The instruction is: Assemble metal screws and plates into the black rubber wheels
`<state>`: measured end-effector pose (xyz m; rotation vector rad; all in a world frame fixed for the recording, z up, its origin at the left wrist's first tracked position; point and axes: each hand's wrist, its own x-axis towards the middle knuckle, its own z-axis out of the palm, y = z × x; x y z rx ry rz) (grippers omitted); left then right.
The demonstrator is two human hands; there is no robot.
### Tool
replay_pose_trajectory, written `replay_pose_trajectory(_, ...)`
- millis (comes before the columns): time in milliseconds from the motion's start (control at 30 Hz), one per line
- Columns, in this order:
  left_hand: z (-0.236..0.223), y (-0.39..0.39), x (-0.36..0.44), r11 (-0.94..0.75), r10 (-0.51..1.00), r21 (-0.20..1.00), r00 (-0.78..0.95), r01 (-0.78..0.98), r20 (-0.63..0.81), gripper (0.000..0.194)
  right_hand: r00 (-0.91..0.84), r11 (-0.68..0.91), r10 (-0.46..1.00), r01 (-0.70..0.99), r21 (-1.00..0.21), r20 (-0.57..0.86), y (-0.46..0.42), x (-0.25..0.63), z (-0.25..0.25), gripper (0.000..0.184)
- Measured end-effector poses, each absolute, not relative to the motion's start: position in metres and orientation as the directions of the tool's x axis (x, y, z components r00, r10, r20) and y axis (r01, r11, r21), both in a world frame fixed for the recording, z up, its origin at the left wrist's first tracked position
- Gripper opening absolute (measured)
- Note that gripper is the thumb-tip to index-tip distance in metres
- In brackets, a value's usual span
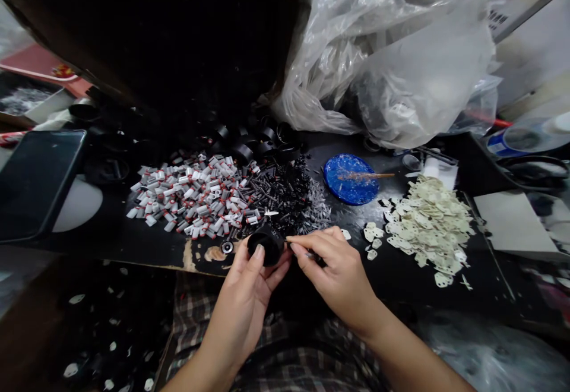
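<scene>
In the head view, the blue dish (350, 191) serves as landmark. Nearer the person and left of it, the left hand (250, 288) is closed around a black cup-shaped part (272, 239), thumb at its rim. The right hand (336, 264), just in front of the dish, has thumb and forefinger nearly together at the part's side; whether they grip anything cannot be told. Gray sleeves (191, 196) and dark springs (262, 195) lie left of the dish, pale plates (430, 223) to its right.
</scene>
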<state>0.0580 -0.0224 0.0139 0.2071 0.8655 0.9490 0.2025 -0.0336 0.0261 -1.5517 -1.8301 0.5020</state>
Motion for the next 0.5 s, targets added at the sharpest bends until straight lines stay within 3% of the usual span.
replay_pose_trajectory(100,0.016,-0.024,0.06,0.574,0.788,0.522,0.253,-0.631,-0.561,0.012,-0.028,0.198,0.97,0.67,-0.715,0.242,-0.034,0.204,0.027,0.01)
replay_pose_trajectory(300,0.015,-0.026,0.058,0.564,0.792,0.541,0.225,-0.624,-0.567,0.01,-0.129,0.3,0.943,0.728,-0.616,0.307,-0.034,0.207,0.029,0.009)
replay_pose_trajectory(500,0.01,-0.03,0.054,0.62,0.775,0.567,0.308,-0.543,-0.552,0.02,-0.077,0.283,0.95,0.619,-0.733,0.301,-0.032,0.206,0.045,0.005)
